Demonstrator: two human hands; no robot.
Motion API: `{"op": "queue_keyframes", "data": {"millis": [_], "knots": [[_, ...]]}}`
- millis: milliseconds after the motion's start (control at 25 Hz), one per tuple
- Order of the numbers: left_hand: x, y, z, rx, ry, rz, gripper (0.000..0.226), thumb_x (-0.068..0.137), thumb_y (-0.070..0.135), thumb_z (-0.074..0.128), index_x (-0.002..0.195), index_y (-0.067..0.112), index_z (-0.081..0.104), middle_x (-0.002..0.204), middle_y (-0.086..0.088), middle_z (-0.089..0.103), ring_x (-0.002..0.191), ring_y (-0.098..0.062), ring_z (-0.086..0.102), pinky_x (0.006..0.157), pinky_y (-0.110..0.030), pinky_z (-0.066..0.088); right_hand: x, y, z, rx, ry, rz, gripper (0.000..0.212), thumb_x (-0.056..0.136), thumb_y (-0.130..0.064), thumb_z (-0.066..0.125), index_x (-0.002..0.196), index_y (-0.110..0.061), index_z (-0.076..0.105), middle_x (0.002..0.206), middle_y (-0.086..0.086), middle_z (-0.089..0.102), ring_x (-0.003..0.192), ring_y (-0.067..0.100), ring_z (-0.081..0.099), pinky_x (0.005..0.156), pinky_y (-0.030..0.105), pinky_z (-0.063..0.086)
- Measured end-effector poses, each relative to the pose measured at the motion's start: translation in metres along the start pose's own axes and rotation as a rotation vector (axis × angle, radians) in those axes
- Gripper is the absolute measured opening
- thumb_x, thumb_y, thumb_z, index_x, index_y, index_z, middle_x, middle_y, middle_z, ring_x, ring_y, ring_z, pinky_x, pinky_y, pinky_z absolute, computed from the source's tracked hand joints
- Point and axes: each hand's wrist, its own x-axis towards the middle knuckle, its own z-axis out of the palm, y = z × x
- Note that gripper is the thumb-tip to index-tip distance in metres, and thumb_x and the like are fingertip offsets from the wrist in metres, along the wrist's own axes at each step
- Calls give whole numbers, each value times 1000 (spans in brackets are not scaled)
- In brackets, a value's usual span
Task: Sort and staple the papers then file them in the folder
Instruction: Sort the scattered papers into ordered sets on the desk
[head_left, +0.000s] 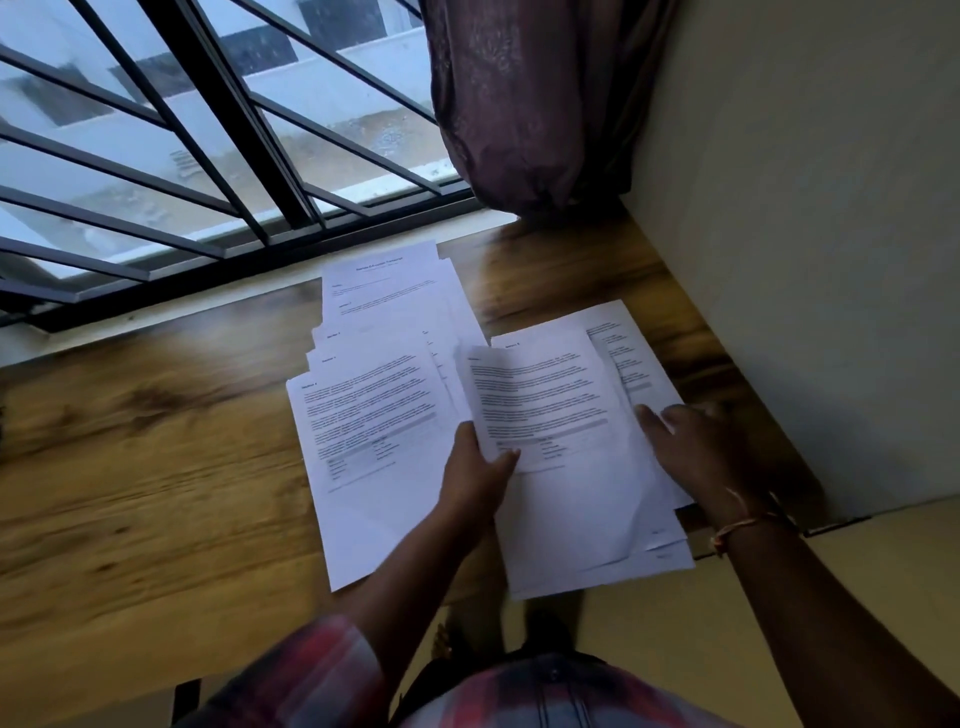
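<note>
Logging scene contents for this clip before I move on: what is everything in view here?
table: one, brown wood, left and centre
left papers: several, white, fanned mid-table
right pile: one, white, table's right edge
lifted sheet: one, white, over the right pile
window bars: several, black, top left
curtain: one, purple-brown, top centre
wall: one, beige, right
wrist thread: one, orange, right wrist
shirt: one, red-blue plaid, bottom
left hand: one, fingers pinch the lifted sheet
right hand: one, fingers flat on the right pile
</note>
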Motion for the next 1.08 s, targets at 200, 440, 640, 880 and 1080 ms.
{"op": "queue_keyframes", "data": {"millis": [200, 440, 640, 880, 1080], "knots": [[3, 16, 18, 116, -4, -64, 39, 93, 18, 68, 128, 16, 51, 124, -2, 62, 110, -24, 63, 89, -37, 57, -16, -1, 3, -119, 16, -67, 65, 78, -39, 87, 129, -10, 59, 141, 21, 45, 126, 40, 47, 103, 46, 45], [15, 32, 25, -75, -60, -150, 38, 91, 9, 69, 124, 16, 51, 122, -2, 65, 110, -24, 65, 81, -35, 61, -8, 4, 7, -150, -1, -51, 82, 76, -43, 88, 140, -11, 48, 147, 20, 39, 131, 41, 42, 106, 50, 44], [22, 33, 25, -214, -89, -183, 37, 87, 5, 71, 121, 13, 58, 115, -6, 71, 100, -24, 70, 69, -31, 60, -3, 8, 9, -117, -19, -40, 88, 73, -44, 89, 142, -11, 46, 149, 20, 38, 131, 41, 43, 106, 50, 45], [23, 40, 29, -72, -136, -98, 22, 93, 17, 67, 113, 12, 62, 109, -7, 71, 95, -26, 71, 82, -46, 63, -1, 11, 8, -67, -49, -27, 91, 72, -41, 90, 145, -14, 43, 152, 18, 33, 133, 40, 42, 104, 53, 47], [2, 53, 16, -142, -128, 147, 30, 96, 19, 66, 123, 26, 58, 118, 7, 69, 107, -15, 68, 92, -45, 60, 12, 4, -3, 333, -90, 36, 100, 67, -57, 88, 145, -12, 43, 147, 15, 44, 129, 36, 50, 102, 49, 49]]}}
